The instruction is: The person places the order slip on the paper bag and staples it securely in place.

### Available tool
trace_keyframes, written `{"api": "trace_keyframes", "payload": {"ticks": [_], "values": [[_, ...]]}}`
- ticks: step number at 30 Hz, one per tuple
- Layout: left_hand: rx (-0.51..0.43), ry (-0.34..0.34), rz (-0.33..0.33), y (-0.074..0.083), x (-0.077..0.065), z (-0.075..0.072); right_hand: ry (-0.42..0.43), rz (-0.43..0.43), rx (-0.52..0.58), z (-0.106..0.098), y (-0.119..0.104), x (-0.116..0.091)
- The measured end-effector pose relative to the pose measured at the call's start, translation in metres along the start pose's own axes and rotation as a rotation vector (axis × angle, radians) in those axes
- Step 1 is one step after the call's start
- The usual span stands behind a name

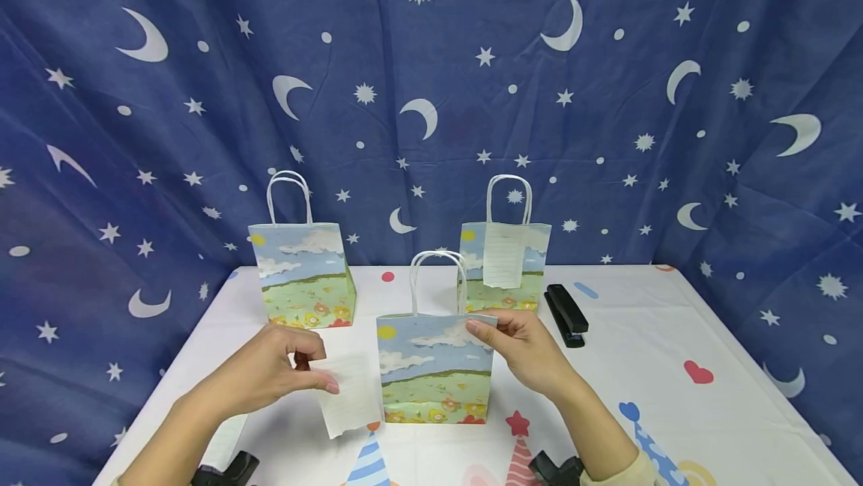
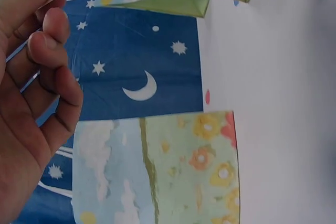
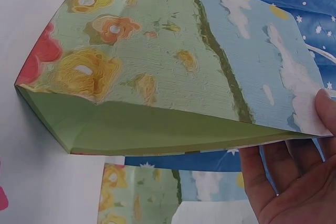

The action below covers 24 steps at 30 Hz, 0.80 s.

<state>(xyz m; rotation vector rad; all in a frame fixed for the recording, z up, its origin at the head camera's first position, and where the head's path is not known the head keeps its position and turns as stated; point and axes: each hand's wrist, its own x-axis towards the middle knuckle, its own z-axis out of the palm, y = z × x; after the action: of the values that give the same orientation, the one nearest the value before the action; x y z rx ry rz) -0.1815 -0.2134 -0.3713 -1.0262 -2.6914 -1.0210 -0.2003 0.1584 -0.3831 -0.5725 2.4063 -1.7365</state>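
In the head view, my left hand (image 1: 279,370) pinches a white paper slip (image 1: 352,395) between thumb and fingers, just left of the front paper bag. My right hand (image 1: 522,347) grips the upper right edge of that front gift bag (image 1: 434,370), thumb on the printed face. The bag stands upright and shows sky, clouds and a flowered meadow, with white handles on top. In the right wrist view, the right hand's fingers (image 3: 283,174) lie behind the bag's edge. The left wrist view shows the left hand's (image 2: 37,93) curled fingers and a sliver of the slip.
A matching bag (image 1: 303,276) stands at the back left. Another bag (image 1: 472,295) at the back right has a lined white slip (image 1: 503,255) on its front. A black stapler (image 1: 566,314) lies right of it. More white paper (image 1: 224,441) lies partly under the left forearm.
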Motion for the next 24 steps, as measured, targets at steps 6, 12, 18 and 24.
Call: {"api": "trace_keyframes", "payload": {"ticks": [6, 12, 18, 24], "values": [[-0.03, -0.013, 0.037, 0.008, 0.008, 0.005, 0.008, -0.02, -0.007, 0.0, 0.001, 0.001], [0.027, 0.018, 0.02, 0.014, 0.021, 0.011, 0.019, -0.036, -0.021, 0.0, 0.001, 0.001], [0.104, 0.103, 0.028, 0.015, 0.034, 0.019, 0.017, -0.056, 0.005, 0.0, 0.001, 0.0], [0.121, 0.133, 0.008, 0.02, 0.044, 0.025, 0.019, -0.064, 0.018, 0.001, 0.001, 0.0]]}}
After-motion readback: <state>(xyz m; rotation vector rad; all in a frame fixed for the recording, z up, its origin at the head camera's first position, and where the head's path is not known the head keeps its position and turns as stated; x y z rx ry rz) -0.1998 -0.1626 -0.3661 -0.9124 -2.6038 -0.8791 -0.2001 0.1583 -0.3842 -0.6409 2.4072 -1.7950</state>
